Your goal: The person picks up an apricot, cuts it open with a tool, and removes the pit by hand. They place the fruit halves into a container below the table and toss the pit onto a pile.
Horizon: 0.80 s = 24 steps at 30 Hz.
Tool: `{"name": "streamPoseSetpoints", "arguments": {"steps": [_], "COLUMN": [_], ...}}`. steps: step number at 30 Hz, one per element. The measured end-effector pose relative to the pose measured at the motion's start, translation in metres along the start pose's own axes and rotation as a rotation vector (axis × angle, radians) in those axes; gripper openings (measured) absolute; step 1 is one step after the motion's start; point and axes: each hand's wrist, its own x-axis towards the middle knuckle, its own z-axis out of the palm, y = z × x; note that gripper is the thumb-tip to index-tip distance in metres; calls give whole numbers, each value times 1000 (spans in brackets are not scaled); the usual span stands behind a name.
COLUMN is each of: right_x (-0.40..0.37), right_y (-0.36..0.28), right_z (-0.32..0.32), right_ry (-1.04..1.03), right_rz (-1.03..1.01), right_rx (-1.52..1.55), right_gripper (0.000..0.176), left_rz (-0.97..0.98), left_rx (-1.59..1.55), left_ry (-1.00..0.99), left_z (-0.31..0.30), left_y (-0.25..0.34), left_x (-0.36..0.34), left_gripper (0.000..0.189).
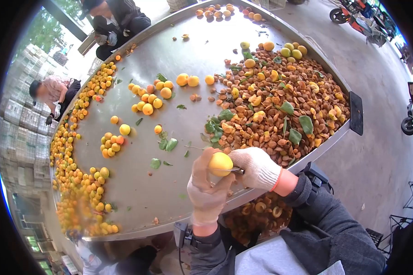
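Observation:
Gloved, my left hand (pixel 205 189) grips a yellow apricot (pixel 220 163) between thumb and fingers, just above the near edge of the metal table. My right hand (pixel 256 167), in a white glove with an orange cuff edge, is closed round a small knife (pixel 237 170). The blade lies against the lower side of the apricot; its handle is mostly hidden in my fist. Beyond my hands spreads a big heap of brown apricot pits (pixel 270 110), mixed with torn fruit bits and green leaves.
Whole apricots (pixel 80 183) line the table's left side, with smaller clusters (pixel 147 97) mid-table. Below the near edge sits a container of halved apricots (pixel 261 213). Two people (pixel 117 23) work along the left side. A raised metal rim (pixel 303 39) borders the table (pixel 137 192).

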Motion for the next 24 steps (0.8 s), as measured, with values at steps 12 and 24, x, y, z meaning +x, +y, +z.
{"name": "streamPoseSetpoints", "arguments": {"steps": [12, 24], "right_x": [3, 8], "right_y": [-7, -1], "right_z": [1, -5], "right_ry": [33, 8], "right_rz": [113, 109], "right_rx": [-6, -18], "right_gripper": [22, 32], "left_rz": [-108, -211], "left_rx": [3, -208], "left_ry": [13, -58], "left_z": [4, -1], "left_y": [-10, -5], "left_x": [4, 14], "left_gripper": [61, 57]}}
